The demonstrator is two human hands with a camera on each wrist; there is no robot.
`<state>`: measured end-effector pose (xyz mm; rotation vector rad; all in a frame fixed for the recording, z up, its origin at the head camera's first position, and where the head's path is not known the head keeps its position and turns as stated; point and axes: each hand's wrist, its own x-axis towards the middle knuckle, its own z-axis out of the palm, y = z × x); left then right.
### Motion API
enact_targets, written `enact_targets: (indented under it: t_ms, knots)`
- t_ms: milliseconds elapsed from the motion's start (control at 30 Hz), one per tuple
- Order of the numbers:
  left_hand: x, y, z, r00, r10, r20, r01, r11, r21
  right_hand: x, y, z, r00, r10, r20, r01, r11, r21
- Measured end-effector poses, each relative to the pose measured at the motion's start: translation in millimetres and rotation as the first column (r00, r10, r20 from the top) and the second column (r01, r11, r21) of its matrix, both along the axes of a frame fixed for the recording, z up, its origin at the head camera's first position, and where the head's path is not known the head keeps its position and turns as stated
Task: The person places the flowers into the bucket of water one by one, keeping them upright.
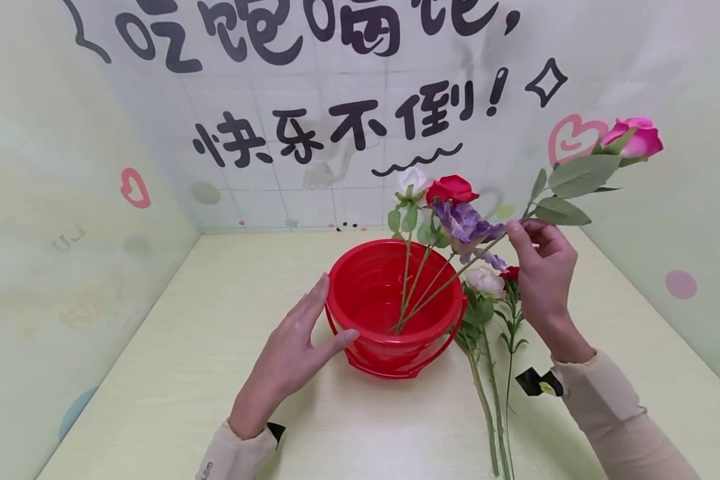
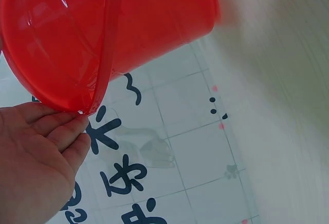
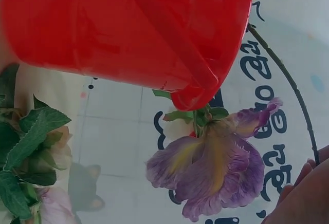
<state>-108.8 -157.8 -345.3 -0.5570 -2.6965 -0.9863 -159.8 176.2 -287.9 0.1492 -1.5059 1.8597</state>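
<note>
A red plastic bucket (image 1: pixel 378 353) stands upright on the table. My left hand (image 1: pixel 291 353) rests against its left side, thumb by the near rim and fingers extended; in the left wrist view the fingertips touch the rim. To the right of the bucket, my right hand (image 1: pixel 546 273) pinches the stem of a pink rose (image 1: pixel 633 139), whose bloom points up and right while the lower stem reaches into the bucket. A white rose (image 1: pixel 414 181), a red rose (image 1: pixel 453 190) and a purple iris (image 1: pixel 465 227) lean in the bucket with their blooms above the back rim.
Several cut flowers lie on the table right of the bucket, among them a pale rose (image 1: pixel 486 283) and a small red flower (image 1: pixel 510 273), their stems (image 1: pixel 486 400) pointing toward the near edge. Behind stands a printed wall sheet (image 1: pixel 312 193); the bucket's handle (image 1: pixel 443 350) hangs down in front.
</note>
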Motion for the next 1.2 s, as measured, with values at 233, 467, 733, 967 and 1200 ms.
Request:
enact_targets:
  t_ms: [233, 467, 733, 967, 1200]
  knots:
    - [0.1, -0.4, -0.9, 1.000, -0.004, -0.008, 0.004, 1.000, 0.001, 2.5, -2.2, -12.0, 0.999, -0.010, 0.047, 0.003, 0.991, 0.135]
    - [-0.5, -0.5, -1.4, 1.000, -0.006, -0.010, 0.006, 1.000, 0.001, 3.7, -3.6, -21.2, 0.996, -0.034, 0.081, 0.012, 0.967, 0.253]
    - [-0.1, -0.3, -1.5, 1.000, -0.007, -0.013, 0.007, 1.000, -0.001, 4.2, -4.2, -30.2, 0.993, -0.035, 0.112, -0.010, 0.927, 0.375]
    - [-0.5, -0.1, -1.1, 1.000, -0.009, -0.009, 0.009, 1.000, 0.002, 3.9, -6.9, -37.5, 0.990, -0.004, 0.144, -0.053, 0.917, 0.394]
    - [-0.1, 0.1, -0.4, 1.000, 0.001, 0.003, -0.001, 1.000, -0.002, 4.2, -9.3, -41.9, 0.987, 0.015, 0.161, -0.081, 0.907, 0.412]
